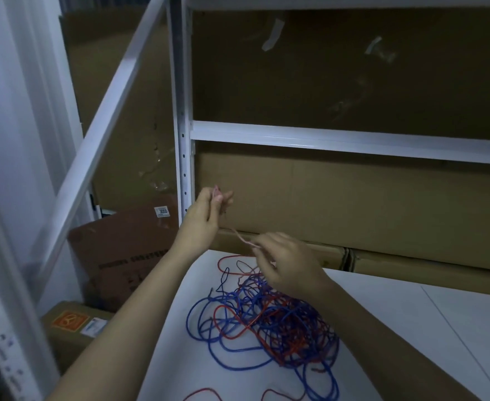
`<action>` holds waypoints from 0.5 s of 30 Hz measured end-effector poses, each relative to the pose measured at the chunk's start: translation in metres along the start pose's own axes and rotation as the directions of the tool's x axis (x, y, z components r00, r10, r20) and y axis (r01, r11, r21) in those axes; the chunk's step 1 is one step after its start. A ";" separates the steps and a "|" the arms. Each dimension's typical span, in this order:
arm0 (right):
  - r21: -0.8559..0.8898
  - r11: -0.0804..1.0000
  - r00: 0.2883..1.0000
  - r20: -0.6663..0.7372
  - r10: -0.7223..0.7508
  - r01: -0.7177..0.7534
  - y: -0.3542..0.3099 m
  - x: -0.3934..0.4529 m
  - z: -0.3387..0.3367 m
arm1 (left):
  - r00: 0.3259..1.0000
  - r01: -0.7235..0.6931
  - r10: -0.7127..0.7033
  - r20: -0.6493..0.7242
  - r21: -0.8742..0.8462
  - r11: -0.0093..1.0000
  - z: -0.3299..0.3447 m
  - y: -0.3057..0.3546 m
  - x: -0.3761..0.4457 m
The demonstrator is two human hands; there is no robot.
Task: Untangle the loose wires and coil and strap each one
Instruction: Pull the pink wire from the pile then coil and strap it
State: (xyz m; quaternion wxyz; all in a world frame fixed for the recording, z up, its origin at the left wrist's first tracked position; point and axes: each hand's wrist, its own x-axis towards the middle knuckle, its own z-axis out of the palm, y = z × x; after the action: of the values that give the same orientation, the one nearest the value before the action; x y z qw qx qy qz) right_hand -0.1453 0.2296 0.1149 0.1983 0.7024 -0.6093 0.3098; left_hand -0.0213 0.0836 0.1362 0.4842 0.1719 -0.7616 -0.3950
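Above the table edge [353,273], both hands [209,209] pinch one red wire [242,237].

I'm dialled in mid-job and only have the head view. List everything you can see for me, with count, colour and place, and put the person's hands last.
wire tangle: one heap, blue and red strands mixed, on the white table, below the right hand
red wire: one strand, drawn up out of the heap, spanning between both hands
table: one, white, lower right
shelf frame: one, white metal, upright post and crossbars, behind the table
cardboard sheets: several, brown, standing behind the frame
cardboard boxes: two seen, brown, on the floor at left, the nearer one with an orange label
left hand: raised near the post, pinching the upper end of the red wire
right hand: above the heap, pinching the same wire lower down
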 end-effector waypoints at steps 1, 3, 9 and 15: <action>0.033 0.999 0.999 -0.022 0.041 -0.040 0.000 -0.001 -0.002 | 0.999 -0.016 0.012 0.041 0.089 0.996 -0.002 -0.003 -0.001; 0.069 0.997 0.999 0.022 0.036 -0.038 -0.003 -0.001 -0.005 | 0.999 0.024 -0.025 0.046 0.027 0.999 -0.001 -0.002 -0.001; -0.127 0.966 0.958 0.213 -0.195 0.225 -0.017 0.009 -0.001 | 0.976 0.157 -0.211 -0.058 -0.484 0.861 0.009 0.014 0.015; -0.154 0.944 0.952 -0.048 -0.303 0.293 -0.008 0.016 -0.011 | 0.974 0.055 -0.083 0.212 0.134 0.989 0.003 -0.002 0.000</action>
State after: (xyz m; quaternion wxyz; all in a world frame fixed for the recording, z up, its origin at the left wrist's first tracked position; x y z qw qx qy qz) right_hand -0.1381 0.2266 0.1341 0.3148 0.7589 -0.5095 0.2558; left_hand -0.0237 0.0834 0.1340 0.3722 0.1848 -0.8270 -0.3786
